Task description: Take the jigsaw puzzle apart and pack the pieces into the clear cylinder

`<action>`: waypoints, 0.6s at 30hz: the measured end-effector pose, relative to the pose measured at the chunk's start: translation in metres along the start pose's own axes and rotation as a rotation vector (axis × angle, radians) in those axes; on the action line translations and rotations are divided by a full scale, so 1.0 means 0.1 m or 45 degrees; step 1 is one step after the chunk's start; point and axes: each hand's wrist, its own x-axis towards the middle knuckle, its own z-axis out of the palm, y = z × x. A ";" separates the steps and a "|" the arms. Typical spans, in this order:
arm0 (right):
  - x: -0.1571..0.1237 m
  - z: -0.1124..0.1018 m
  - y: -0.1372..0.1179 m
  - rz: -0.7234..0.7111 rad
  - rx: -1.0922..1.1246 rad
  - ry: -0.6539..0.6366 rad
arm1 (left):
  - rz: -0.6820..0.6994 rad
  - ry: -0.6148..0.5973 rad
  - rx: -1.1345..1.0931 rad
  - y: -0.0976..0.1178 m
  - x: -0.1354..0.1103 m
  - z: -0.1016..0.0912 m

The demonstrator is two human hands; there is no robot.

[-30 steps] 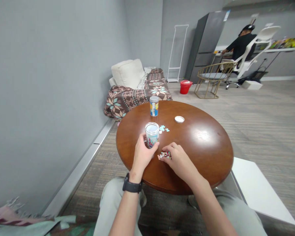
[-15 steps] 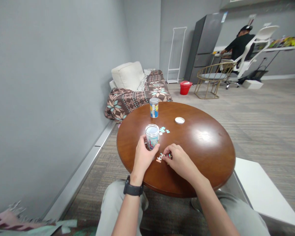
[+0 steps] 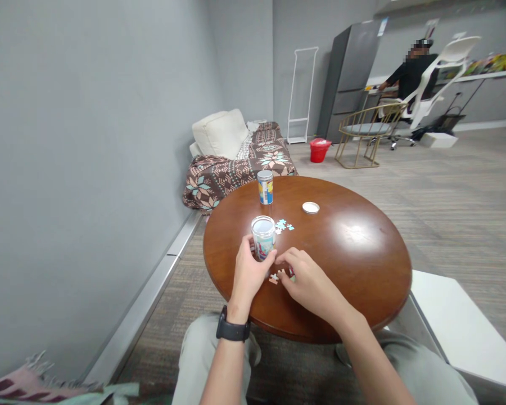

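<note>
My left hand is wrapped round an uncapped can with a picture label, which stands upright on the round wooden table. The can's open mouth faces up; I make out no contents. Just right of it, my right hand is low over the table, index finger and thumb slightly apart. Small coloured jigsaw pieces show partly under its curled fingers. Another jigsaw piece lies at the thumb tip. Beyond the can is a little heap of light blue jigsaw pieces.
A second, closed can stands at the table's far edge. A round lid lies to its right. Past the table are a blanket-covered seat, a red bin and a seated person. A white box is at the right.
My right index finger and thumb have parted from a pinch, and the fingertips have moved slightly towards the can. My left hand keeps its grip. The view has shifted slightly.
</note>
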 end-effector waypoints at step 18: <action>0.00 -0.06 0.00 0.053 0.144 -0.133 | -0.013 -0.029 -0.012 0.03 -0.01 -0.01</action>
